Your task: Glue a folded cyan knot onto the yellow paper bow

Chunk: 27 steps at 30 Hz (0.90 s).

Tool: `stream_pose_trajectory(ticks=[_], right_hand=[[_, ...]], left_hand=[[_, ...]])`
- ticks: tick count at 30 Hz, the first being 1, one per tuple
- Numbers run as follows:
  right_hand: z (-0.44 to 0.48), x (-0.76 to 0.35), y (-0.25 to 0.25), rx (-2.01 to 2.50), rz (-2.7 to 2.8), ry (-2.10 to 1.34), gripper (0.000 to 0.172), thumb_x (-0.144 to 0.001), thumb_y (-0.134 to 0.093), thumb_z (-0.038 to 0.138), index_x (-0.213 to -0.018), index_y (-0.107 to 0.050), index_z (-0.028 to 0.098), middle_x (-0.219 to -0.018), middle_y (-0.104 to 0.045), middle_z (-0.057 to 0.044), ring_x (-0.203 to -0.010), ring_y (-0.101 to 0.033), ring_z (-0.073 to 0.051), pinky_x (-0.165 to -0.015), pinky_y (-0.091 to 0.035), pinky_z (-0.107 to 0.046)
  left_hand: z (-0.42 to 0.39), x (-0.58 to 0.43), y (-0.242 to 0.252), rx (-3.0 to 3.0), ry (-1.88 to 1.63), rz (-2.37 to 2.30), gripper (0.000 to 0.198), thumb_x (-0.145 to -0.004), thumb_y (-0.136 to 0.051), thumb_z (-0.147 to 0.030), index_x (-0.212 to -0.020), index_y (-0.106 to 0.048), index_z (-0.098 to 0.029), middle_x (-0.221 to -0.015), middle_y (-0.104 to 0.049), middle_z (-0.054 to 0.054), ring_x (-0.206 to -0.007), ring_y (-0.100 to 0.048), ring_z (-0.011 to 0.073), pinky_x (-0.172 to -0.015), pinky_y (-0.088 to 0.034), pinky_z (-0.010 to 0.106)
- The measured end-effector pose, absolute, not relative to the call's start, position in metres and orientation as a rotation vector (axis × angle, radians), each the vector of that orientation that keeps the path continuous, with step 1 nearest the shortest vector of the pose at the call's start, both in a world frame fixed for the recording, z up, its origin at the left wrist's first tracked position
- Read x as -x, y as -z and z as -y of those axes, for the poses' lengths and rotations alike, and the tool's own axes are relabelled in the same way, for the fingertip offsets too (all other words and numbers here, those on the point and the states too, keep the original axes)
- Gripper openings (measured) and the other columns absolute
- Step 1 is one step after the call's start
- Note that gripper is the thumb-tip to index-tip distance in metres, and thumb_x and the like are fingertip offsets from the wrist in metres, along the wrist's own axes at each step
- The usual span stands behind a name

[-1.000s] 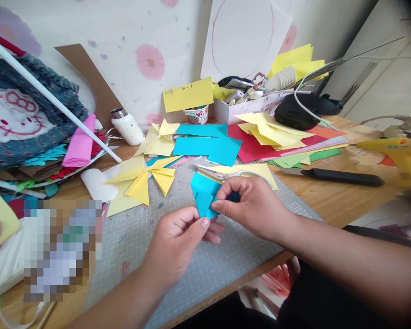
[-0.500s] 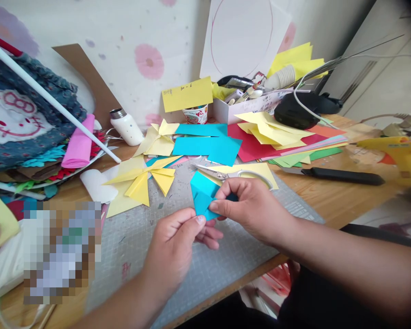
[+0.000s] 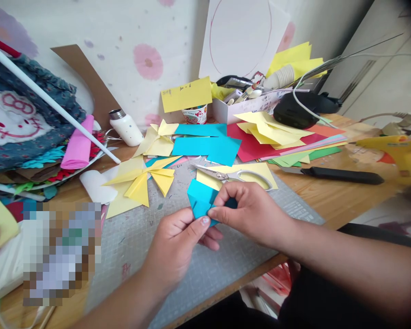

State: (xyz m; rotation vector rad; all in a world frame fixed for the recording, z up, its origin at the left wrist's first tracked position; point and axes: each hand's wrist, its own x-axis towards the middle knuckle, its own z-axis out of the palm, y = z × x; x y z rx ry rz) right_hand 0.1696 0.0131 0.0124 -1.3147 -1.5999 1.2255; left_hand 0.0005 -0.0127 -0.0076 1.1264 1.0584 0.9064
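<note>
A folded piece of blue paper (image 3: 201, 196) is held over the grey cutting mat (image 3: 130, 256). My left hand (image 3: 185, 233) pinches its lower corner between thumb and forefinger. From the other side, my right hand (image 3: 238, 203) grips the paper's right edge, thumb and forefinger closed on it, hiding part of the sheet. Just behind the hands lie scissors (image 3: 222, 175) on a yellow paper strip (image 3: 272, 171). Folded yellow paper pieces (image 3: 140, 189) rest to the left, and cut blue sheets (image 3: 205, 146) lie farther back.
At the right are a black-handled knife (image 3: 345, 175) and a yellow glue gun (image 3: 390, 151). Stacked coloured paper (image 3: 250, 146) lies at the back. A white bottle (image 3: 126, 128) and a box of tools (image 3: 233, 109) stand near the wall. A white pole (image 3: 55, 100) slants on the left.
The blue paper has tilted and dropped slightly toward me, and its small flap lies flatter. My right thumb has shifted down close to my left thumb.
</note>
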Motion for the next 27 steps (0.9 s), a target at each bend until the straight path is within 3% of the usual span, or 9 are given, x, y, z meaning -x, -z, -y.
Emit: stream_pose_trajectory(ticks=[6,12,14,18,27], right_hand=[[-0.016,-0.168,-0.007,1.208,1.6,-1.204,0.017,-0.067,-0.068,0.024,-0.071,-0.052,0.02,-0.068,-0.055,0.003,-0.063,-0.048,-0.011,-0.06,-0.04,-0.025],[-0.02,-0.175,0.0,1.025,1.532,-1.476,0.052,-0.07,-0.069,0.023,-0.114,-0.04,0.025,-0.076,-0.056,0.005,-0.058,-0.05,-0.009,-0.054,-0.039,-0.022],[-0.021,-0.179,-0.001,1.033,1.563,-1.533,0.059,-0.07,-0.071,0.024,-0.12,-0.039,0.025,-0.076,-0.057,0.004,-0.058,-0.05,-0.009,-0.054,-0.04,-0.023],[-0.019,-0.18,-0.005,1.143,1.6,-1.527,0.06,-0.066,-0.072,0.019,-0.119,-0.044,0.025,-0.079,-0.058,0.004,-0.058,-0.05,-0.009,-0.055,-0.042,-0.023],[-0.017,-0.175,-0.008,1.079,1.478,-1.621,0.042,-0.062,-0.07,0.01,-0.096,-0.048,0.021,-0.077,-0.057,0.006,-0.06,-0.049,-0.007,-0.058,-0.042,-0.02]], left_hand=[[0.013,-0.001,0.007,-1.203,-0.89,-1.158,0.019,-0.084,-0.061,-0.03,-0.073,-0.067,-0.015,-0.065,-0.071,0.003,-0.055,-0.065,0.0142,-0.054,-0.052,0.024],[0.011,-0.003,0.003,-1.278,-0.879,-1.248,0.021,-0.082,-0.06,-0.03,-0.068,-0.064,-0.015,-0.061,-0.069,0.003,-0.051,-0.063,0.0138,-0.052,-0.05,0.024],[0.01,-0.002,0.002,-1.295,-0.876,-1.272,0.023,-0.082,-0.059,-0.031,-0.066,-0.063,-0.016,-0.059,-0.068,0.001,-0.049,-0.062,0.0126,-0.051,-0.049,0.023],[0.01,-0.002,0.001,-1.346,-0.86,-1.314,0.025,-0.083,-0.058,-0.031,-0.062,-0.06,-0.016,-0.056,-0.065,0.0,-0.048,-0.06,0.0107,-0.05,-0.047,0.021],[0.01,0.001,0.006,-1.227,-0.813,-1.152,0.027,-0.083,-0.061,-0.035,-0.064,-0.058,-0.016,-0.052,-0.062,-0.002,-0.045,-0.055,0.0084,-0.051,-0.047,0.021]])
